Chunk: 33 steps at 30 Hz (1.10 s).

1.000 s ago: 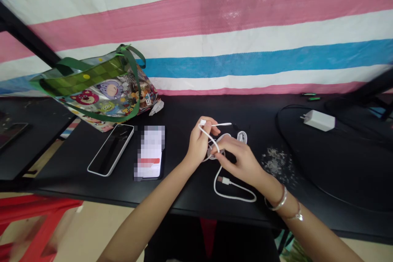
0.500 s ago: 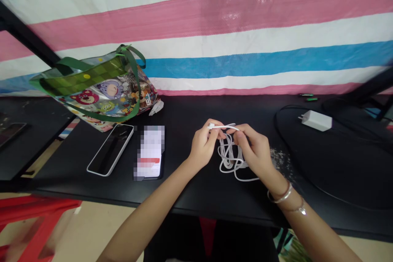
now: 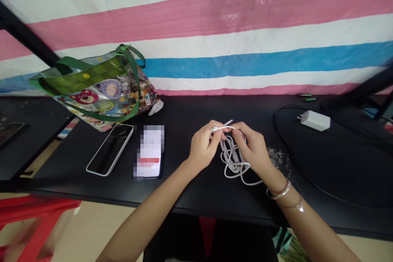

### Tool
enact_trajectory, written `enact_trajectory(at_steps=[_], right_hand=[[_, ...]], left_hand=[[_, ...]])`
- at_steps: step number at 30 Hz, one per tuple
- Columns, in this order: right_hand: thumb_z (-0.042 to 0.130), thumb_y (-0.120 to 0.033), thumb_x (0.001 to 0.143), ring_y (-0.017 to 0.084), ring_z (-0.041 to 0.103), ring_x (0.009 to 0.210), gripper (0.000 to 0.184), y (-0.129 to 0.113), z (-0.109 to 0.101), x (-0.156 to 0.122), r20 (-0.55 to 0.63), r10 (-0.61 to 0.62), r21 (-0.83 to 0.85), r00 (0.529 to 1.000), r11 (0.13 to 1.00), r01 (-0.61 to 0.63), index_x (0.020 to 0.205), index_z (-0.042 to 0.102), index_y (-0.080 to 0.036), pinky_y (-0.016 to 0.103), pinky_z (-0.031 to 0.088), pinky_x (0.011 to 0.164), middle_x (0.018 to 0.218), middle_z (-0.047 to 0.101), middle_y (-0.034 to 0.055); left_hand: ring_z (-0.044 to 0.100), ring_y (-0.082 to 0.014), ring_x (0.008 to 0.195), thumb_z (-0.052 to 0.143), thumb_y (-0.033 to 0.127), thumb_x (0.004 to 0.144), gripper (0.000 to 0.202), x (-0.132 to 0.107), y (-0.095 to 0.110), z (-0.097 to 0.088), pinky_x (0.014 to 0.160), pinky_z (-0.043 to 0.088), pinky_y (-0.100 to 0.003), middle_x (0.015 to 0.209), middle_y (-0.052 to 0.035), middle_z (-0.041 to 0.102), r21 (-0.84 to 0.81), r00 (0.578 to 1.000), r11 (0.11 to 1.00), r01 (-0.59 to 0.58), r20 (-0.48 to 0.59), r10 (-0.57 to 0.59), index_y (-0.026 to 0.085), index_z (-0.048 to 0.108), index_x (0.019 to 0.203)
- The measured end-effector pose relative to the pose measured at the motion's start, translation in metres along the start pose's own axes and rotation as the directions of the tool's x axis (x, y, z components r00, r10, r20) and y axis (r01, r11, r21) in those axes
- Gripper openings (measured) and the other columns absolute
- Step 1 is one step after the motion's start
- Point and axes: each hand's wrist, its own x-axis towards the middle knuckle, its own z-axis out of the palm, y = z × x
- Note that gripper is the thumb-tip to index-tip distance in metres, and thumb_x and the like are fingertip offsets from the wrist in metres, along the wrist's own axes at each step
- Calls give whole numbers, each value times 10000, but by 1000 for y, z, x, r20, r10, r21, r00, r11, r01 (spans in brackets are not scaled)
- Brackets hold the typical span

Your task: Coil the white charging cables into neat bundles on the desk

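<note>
Left hand (image 3: pixel 202 145) and right hand (image 3: pixel 253 149) close together above the table, fingertips nearly meeting — both pinch the same strand of white cable (image 3: pixel 233 161) near a small connector (image 3: pixel 215 129). Cable bundle sits just below and between them, loose loops under the right hand, a tail curving off to the right. Handling note: a short, firm pinch near the connector looks best, with the loops left slack so they don't knot. Against the prior frame, the strand no longer runs level between the hands — a thin end now angles up from the fingers, and the bundle lies slightly lower. Outward: bangles (image 3: pixel 281 193) on the right wrist; phone in a white case (image 3: pixel 109 149) and a second phone with a pixelated screen (image 3: pixel 150 151) to the left; printed tote bag (image 3: pixel 101 94) beyond them; white power adapter (image 3: pixel 315 120) to the right, on the black table (image 3: pixel 184 196).
</note>
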Motion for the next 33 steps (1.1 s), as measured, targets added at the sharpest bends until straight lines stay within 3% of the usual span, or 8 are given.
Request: enact_trajectory(at_steps=[11, 20, 24, 33], right_hand=[[397, -305, 884, 126, 497, 495, 267, 4, 3, -2, 69, 23, -10, 997, 1000, -23, 777, 614, -191, 233, 384, 517, 561, 559, -9], [420, -305, 824, 104, 382, 378, 199, 4, 3, 1, 109, 45, -77, 993, 996, -37, 717, 562, -215, 213, 302, 435, 451, 418, -56], [420, -288, 798, 115, 413, 385, 167, 6, 4, 1, 119, 53, -98, 991, 994, -41, 713, 547, -220, 217, 314, 446, 461, 465, -43], [441, -289, 815, 160, 568, 513, 150, 11, 5, -2, 89, 79, -89, 993, 994, -71, 775, 567, -218, 241, 370, 504, 597, 628, 5]], left_hand=[[649, -138, 706, 410, 247, 908, 180, 0, 2, 0, 659, 519, -230, 735, -19, 670, 16, 1000, 999, 29, 5, -29, 194, 561, 826], [598, -122, 619, 396, 229, 920, 218, 0, 2, -2, 634, 478, -223, 655, 14, 623, 125, 997, 991, -45, 62, 37, 202, 597, 842], [596, -133, 627, 411, 201, 909, 203, -2, 3, -3, 648, 454, -240, 669, 15, 640, 209, 996, 976, -58, 84, 41, 207, 601, 838], [613, -143, 699, 391, 272, 937, 248, -2, 4, -3, 674, 453, -243, 768, -6, 671, 201, 991, 975, -97, 109, 77, 215, 605, 825]])
